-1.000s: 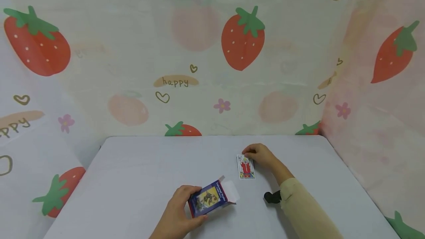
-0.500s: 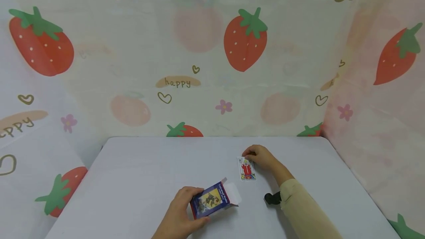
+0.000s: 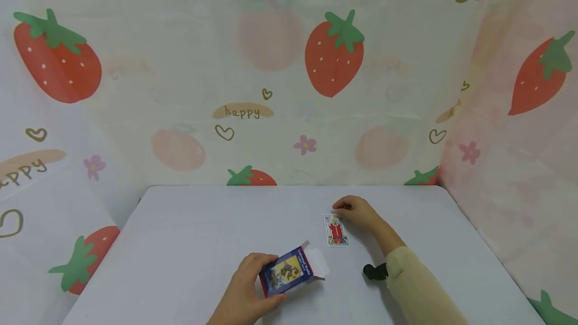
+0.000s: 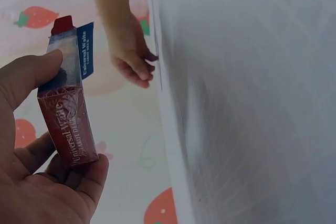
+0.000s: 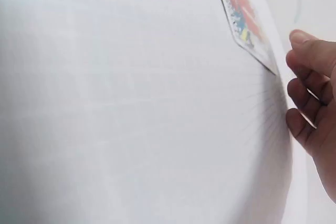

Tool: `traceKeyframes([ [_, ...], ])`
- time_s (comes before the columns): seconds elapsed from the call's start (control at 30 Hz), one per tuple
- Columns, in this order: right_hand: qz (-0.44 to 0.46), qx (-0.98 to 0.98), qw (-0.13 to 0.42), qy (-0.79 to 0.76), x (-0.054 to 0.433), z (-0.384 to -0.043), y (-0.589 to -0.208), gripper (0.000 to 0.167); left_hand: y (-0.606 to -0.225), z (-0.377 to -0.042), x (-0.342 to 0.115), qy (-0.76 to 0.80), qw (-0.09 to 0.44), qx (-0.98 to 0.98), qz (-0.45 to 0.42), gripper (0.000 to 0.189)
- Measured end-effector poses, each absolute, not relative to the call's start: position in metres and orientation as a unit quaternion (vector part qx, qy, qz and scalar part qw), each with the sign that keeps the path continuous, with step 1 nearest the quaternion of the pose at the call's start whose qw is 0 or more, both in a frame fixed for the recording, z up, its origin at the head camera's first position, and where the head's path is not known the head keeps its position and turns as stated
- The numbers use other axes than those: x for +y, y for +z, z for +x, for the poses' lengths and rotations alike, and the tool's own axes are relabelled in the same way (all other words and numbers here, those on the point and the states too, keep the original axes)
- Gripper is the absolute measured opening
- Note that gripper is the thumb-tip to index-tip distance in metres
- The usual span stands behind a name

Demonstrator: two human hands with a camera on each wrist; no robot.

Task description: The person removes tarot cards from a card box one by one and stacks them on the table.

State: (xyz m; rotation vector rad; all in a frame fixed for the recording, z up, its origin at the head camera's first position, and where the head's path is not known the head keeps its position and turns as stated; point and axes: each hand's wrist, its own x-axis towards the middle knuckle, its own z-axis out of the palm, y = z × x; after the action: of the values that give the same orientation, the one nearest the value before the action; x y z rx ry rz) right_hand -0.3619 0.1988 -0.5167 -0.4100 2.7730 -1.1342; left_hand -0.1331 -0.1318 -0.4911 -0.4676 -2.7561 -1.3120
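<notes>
Backdrop (image 3: 280,159): strawberry print, rising behind the tabletop and along its sides. Tabletop (image 3: 180,245): white; card lies on it, beyond the middle. Pale sleeve (image 3: 420,287) comes in at lower right.

Relation of card to hands: the right hand (image 3: 356,212) is clearly the nearer, poised at the card's far end, fingertips just past that edge. From the left hand (image 3: 250,285) the card is farther out and to the right, well apart. Its long axis runs nearly straight away from the person.

State of hands: right, fingers loosely bent, thumb and forefinger tips close together, nothing seen between them; no contact with the card visible. Left, thumb on one side and fingers round the other, gripping the box.

Box (image 3: 286,271): blue and red, "Universal Waite" legible, long axis slanting up to the right. White flap (image 3: 317,262) stands out from its card-side end. Contact of box with tabletop: cannot tell.

Card (image 3: 336,232): face up, red figure; single or stacked, unclear.
</notes>
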Motion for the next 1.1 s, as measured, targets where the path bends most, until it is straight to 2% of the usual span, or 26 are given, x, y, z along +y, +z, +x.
traceKeyframes([
  [0.3, -0.152, 0.906, 0.0, -0.395, 0.198, -0.334, -0.5, 0.014, -0.49, -0.134, -0.132, -0.426, 0.022, -0.892, -0.149, 0.07],
  [0.53, -0.144, 0.898, -0.022, -0.416, 0.189, -0.301, -0.481, 0.019, -0.49, -0.135, -0.133, -0.429, 0.019, -0.892, -0.143, 0.07],
  [0.77, -0.137, 0.891, -0.042, -0.432, 0.184, -0.269, -0.464, 0.018, -0.488, -0.135, -0.131, -0.428, 0.011, -0.894, -0.133, 0.07],
  [1.1, -0.16, 0.87, -0.072, -0.461, 0.177, -0.229, -0.456, 0.011, -0.49, -0.134, -0.13, -0.423, 0.035, -0.895, -0.138, 0.069],
])
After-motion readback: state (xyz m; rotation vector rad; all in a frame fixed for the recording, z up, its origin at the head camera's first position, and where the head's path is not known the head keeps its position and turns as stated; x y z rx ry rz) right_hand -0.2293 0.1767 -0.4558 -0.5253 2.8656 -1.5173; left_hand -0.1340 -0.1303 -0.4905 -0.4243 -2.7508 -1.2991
